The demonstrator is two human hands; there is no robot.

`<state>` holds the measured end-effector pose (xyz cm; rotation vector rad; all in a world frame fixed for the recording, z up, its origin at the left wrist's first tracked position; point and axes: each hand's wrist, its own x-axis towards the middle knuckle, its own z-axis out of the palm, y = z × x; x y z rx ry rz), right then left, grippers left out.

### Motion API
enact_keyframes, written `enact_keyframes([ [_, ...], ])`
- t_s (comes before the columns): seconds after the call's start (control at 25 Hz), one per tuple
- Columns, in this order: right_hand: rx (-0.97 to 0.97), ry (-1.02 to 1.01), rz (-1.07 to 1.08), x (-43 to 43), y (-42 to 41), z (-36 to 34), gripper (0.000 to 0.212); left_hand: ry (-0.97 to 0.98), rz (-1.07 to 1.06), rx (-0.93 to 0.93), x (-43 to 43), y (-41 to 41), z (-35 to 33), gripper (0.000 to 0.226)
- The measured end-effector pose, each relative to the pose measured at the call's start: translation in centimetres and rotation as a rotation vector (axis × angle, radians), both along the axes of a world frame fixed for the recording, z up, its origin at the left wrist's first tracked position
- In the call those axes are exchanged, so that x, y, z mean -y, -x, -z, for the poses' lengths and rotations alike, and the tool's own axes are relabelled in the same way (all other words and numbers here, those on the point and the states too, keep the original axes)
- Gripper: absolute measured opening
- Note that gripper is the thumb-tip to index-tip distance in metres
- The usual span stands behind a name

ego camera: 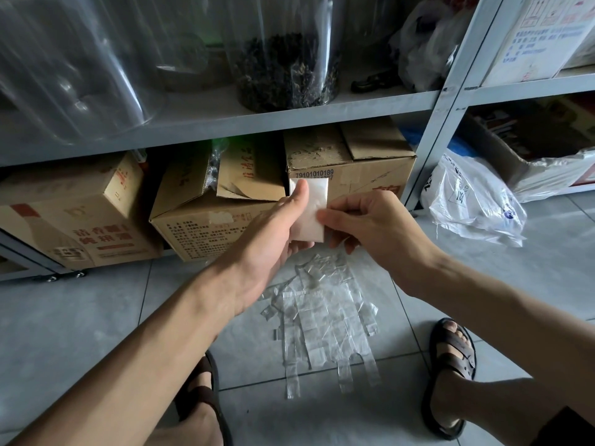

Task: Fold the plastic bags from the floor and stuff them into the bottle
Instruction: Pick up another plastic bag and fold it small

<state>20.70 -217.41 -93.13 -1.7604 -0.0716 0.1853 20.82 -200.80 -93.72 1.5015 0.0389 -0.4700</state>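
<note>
The left hand (277,226) and right hand (363,220) each have a tight grip on the folded bag (311,206). Its long side points up and down.

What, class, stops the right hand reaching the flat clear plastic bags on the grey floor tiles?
Probably nothing, so yes: the clear plastic bags lie uncovered below the right hand, though it pinches a folded white bag with the left hand.
</note>
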Motion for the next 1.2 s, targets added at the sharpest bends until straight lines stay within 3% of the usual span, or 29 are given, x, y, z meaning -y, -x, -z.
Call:
enact_keyframes([
  [0.12,0.016,0.020,0.019,0.1,-0.1,0.0,0.012,-0.004,-0.047,0.012,0.1,0.0,-0.1,0.061],
  [0.24,0.016,0.024,0.043,0.4,-0.2,0.0,0.013,-0.044,-0.177,0.050,-0.4,-0.4,-0.3,0.020],
  [0.36,0.011,0.018,0.035,0.5,-0.1,-0.1,0.012,-0.169,-0.149,0.153,-1.0,-0.4,-0.5,0.009],
  [0.68,-0.008,-0.033,0.022,0.7,0.0,-0.1,0.006,-0.165,-0.158,0.157,-1.5,-0.4,-1.0,0.005],
  [0.84,-0.008,-0.057,-0.002,0.7,0.2,-0.3,0.007,-0.152,-0.107,0.137,-1.5,-0.3,-1.4,0.029],
  [1.0,-0.026,-0.077,-0.005,0.6,0.1,-0.3,0.003,-0.169,-0.142,0.162,-1.2,-0.1,-1.6,0.013],
  [1.2,-0.172,-0.351,0.020,0.5,0.0,-0.6,0.014,-0.041,-0.137,0.081,-1.2,-0.1,-2.1,0.021],
])
